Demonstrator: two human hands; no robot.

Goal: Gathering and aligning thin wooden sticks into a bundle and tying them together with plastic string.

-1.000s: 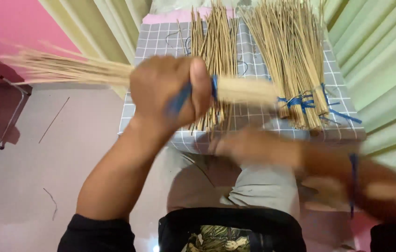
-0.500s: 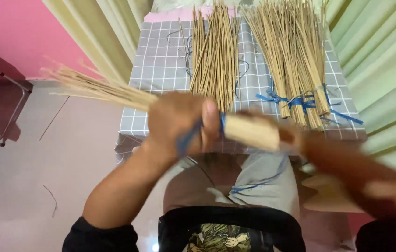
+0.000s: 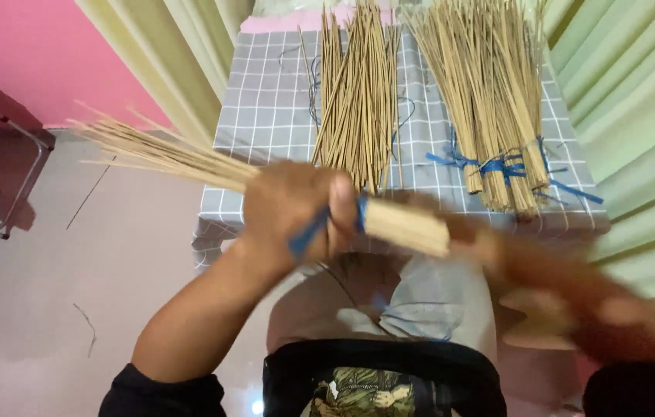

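Stick bundle (image 3: pixel 389 224) — left hand (image 3: pixel 293 220), blue band (image 3: pixel 361 212)

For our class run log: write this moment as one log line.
left hand: grips stick bundle with blue cord | right hand: blurred, at bundle's cut end | checked table: loose sticks, tied bundle

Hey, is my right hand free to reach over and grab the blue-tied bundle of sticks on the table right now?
Probably not yet. The right hand is blurred at the cut end of the stick bundle gripped by the left hand. The way to the blue-tied bundle looks open.
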